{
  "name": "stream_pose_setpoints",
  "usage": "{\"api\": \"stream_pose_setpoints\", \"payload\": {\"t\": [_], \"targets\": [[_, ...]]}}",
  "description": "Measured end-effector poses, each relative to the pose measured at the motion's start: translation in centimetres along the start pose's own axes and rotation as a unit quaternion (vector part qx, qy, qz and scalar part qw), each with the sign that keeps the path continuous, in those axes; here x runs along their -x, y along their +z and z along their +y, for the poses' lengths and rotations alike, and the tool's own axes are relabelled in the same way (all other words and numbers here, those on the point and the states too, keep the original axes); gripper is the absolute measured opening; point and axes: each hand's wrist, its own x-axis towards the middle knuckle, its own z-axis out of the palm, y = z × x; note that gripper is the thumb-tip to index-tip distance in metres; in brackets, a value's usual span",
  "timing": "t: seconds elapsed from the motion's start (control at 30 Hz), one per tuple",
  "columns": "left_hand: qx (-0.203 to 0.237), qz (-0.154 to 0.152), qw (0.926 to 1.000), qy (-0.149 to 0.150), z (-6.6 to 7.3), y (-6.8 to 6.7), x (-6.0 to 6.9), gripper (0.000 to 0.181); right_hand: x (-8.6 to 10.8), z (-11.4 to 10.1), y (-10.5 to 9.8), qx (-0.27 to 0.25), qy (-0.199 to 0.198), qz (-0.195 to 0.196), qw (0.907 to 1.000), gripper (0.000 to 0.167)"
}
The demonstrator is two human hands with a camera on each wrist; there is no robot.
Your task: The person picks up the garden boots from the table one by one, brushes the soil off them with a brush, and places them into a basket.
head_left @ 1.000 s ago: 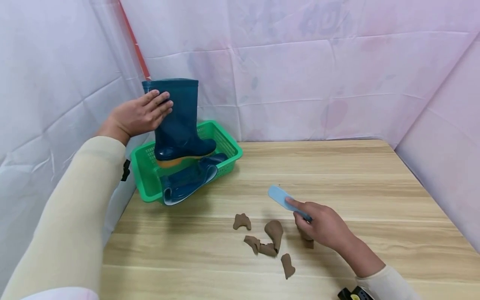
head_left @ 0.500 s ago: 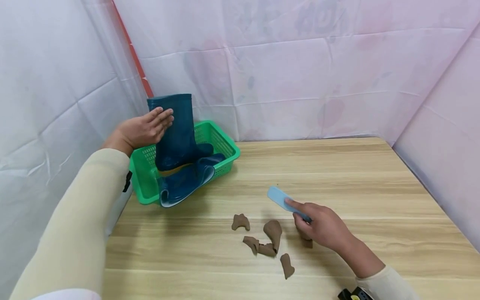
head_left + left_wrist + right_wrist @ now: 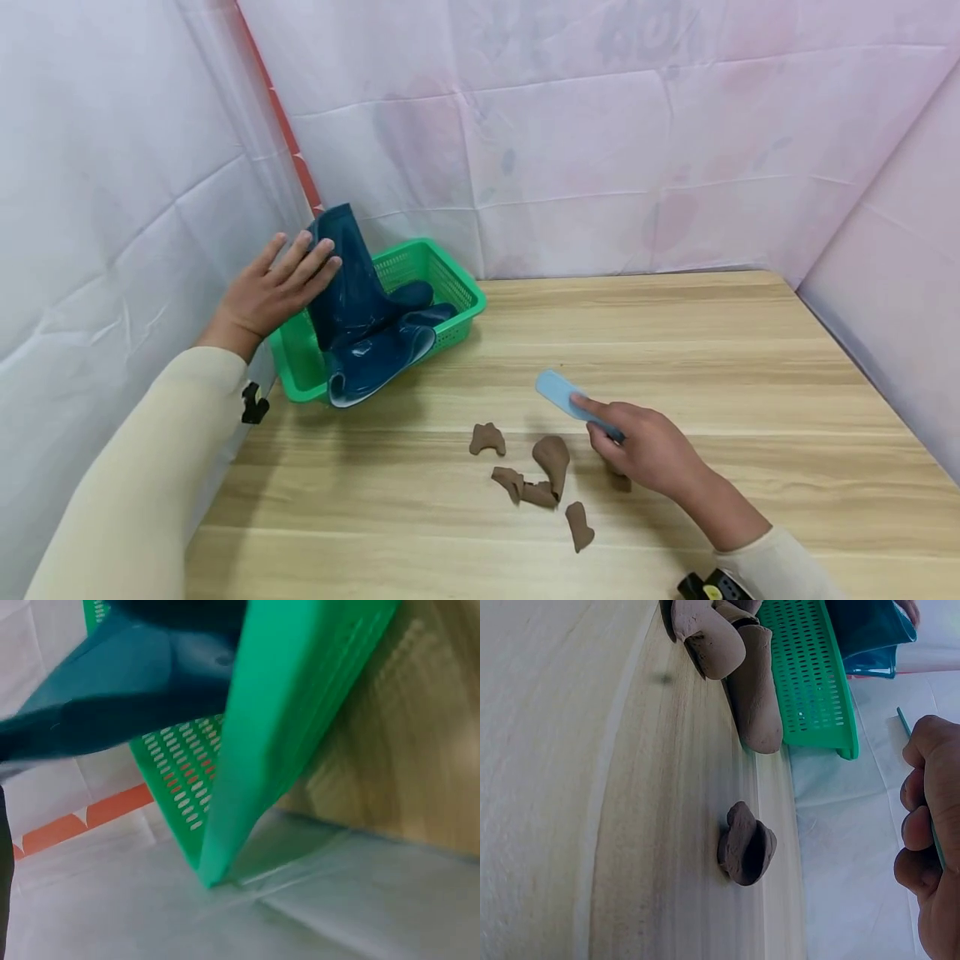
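Observation:
My left hand (image 3: 273, 292), fingers straight and spread, is at the shaft of a dark blue rubber boot (image 3: 352, 287); whether it touches is unclear. That boot leans left inside a green basket (image 3: 292, 367). A second rubber boot (image 3: 375, 358) lies across the basket's front rim, its opening hanging over the edge. Over the table, my right hand (image 3: 648, 446) grips a light blue flat scraper (image 3: 557, 390), index finger stretched along it. Several brown clay-like pieces (image 3: 553, 462) lie to the left of this hand, and another piece (image 3: 746, 847) is partly hidden beneath it in the head view.
The wooden table (image 3: 675, 333) reaches back to a pale cloth wall (image 3: 562, 167). Another cloth wall (image 3: 112, 208) stands close behind the left arm and basket. A red strip (image 3: 281, 117) runs down the corner. Each wrist carries a black camera (image 3: 255, 404).
The upright boot has gone down into the basket and tipped left. My left hand has lowered, and its fingers have spread. The right hand keeps its hold on the scraper in place.

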Motion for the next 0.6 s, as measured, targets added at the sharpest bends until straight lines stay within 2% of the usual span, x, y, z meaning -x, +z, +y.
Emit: {"api": "stream_pose_setpoints", "payload": {"t": [0.07, 0.13, 0.2, 0.3, 0.37, 0.4, 0.47, 0.5, 0.57, 0.6], "targets": [[0.038, -0.046, 0.9975, -0.038, 0.4, -0.6, 0.4, 0.098, 0.0, 0.0, 0.0, 0.001, 0.004, -0.001, 1.0, 0.047], [0.068, -0.098, 0.9903, -0.072, 0.7, -1.2, 0.8, 0.104, 0.1, 0.0, 0.0, 0.003, 0.007, -0.001, 1.0, 0.047], [0.09, -0.147, 0.9798, -0.1, 1.1, -1.6, 1.1, 0.102, 0.2, 0.0, 0.0, 0.003, 0.009, -0.001, 0.9999, 0.048], [0.104, -0.183, 0.9676, -0.139, 1.6, -1.9, 1.2, 0.088, 0.3, 0.0, 0.0, 0.003, 0.012, -0.002, 0.9999, 0.048], [0.117, -0.173, 0.9638, -0.166, 2.0, -2.0, 1.1, 0.071, 0.3, 0.0, 0.0, 0.003, 0.015, -0.002, 0.9999, 0.048], [0.125, -0.158, 0.9627, -0.181, 2.3, -2.1, 0.8, 0.06, 0.3, 0.0, 0.0, 0.003, 0.017, -0.002, 0.9998, 0.048], [0.14, -0.109, 0.9604, -0.215, 3.0, -2.1, 0.2, 0.04, 0.4, 0.0, 0.0, 0.005, 0.022, -0.003, 0.9998, 0.048], [0.151, -0.086, 0.957, -0.233, 3.4, -2.3, -0.1, 0.032, 0.4, 0.0, 0.0, 0.005, 0.023, -0.003, 0.9997, 0.048], [0.182, -0.044, 0.9416, -0.28, 4.1, -2.7, -0.9, 0.024, 0.4, 0.0, -0.1, 0.006, 0.023, -0.002, 0.9997, 0.048], [0.202, -0.03, 0.9295, -0.307, 4.3, -3.0, -1.3, 0.023, 0.4, 0.0, -0.1, 0.003, 0.021, -0.002, 0.9998, 0.049]]}}
